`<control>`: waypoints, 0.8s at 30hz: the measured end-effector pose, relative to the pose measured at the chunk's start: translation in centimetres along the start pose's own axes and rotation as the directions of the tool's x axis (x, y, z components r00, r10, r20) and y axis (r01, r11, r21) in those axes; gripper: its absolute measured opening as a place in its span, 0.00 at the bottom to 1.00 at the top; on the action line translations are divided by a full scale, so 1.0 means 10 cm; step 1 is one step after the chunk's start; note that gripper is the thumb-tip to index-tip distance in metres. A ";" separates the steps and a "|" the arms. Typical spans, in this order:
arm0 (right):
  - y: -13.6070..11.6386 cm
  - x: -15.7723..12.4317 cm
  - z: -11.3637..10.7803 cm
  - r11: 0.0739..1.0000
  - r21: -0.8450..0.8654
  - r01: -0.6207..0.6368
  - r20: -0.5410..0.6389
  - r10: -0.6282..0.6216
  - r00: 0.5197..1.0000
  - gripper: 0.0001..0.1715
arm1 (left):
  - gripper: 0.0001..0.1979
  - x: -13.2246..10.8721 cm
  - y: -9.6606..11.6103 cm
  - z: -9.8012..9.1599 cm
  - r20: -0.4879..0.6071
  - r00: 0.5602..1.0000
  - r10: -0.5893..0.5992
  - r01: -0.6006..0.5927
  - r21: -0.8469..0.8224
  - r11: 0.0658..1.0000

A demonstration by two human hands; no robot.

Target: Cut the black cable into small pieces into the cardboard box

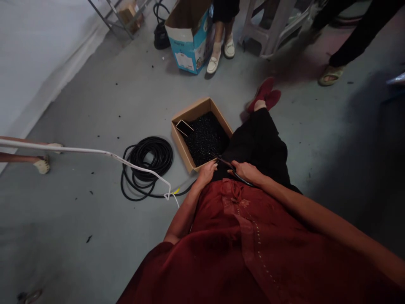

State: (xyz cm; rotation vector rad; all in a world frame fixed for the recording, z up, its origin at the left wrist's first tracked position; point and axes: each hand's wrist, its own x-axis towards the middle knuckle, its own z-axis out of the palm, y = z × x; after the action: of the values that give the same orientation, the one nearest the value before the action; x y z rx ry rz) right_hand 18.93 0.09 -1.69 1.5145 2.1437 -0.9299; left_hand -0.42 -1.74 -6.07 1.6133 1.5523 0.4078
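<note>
Right hand (248,172) is clamped on tool (223,160), tip at near rim of box (182,145); left hand (207,172) curls just beside, hold unclear, hose coil (163,156) left of box, and a slip could nick that hand.

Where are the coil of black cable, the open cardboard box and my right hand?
Coil of black cable (163,157): head view, on the right side of its loops.
Open cardboard box (181,147): head view, on its left wall.
Right hand (248,171): head view, on the back of the hand.
</note>
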 end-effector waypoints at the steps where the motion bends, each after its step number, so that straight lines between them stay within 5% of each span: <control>1: -0.01 0.00 0.00 1.000 -0.004 0.002 -0.002 -0.002 1.000 0.27 | 0.15 0.00 0.00 0.00 0.001 1.000 -0.006 0.006 -0.003 1.000; 24: -0.02 -0.01 -0.03 0.999 0.015 -0.036 -0.009 0.036 0.999 0.27 | 0.17 0.01 -0.09 -0.02 -0.007 0.999 -0.041 0.039 -0.139 0.989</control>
State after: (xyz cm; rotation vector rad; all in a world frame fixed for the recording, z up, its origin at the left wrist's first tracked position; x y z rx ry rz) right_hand 18.80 0.16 -1.36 1.5624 2.1126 -0.9308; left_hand -1.15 -1.67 -6.59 1.4730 1.5265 0.4916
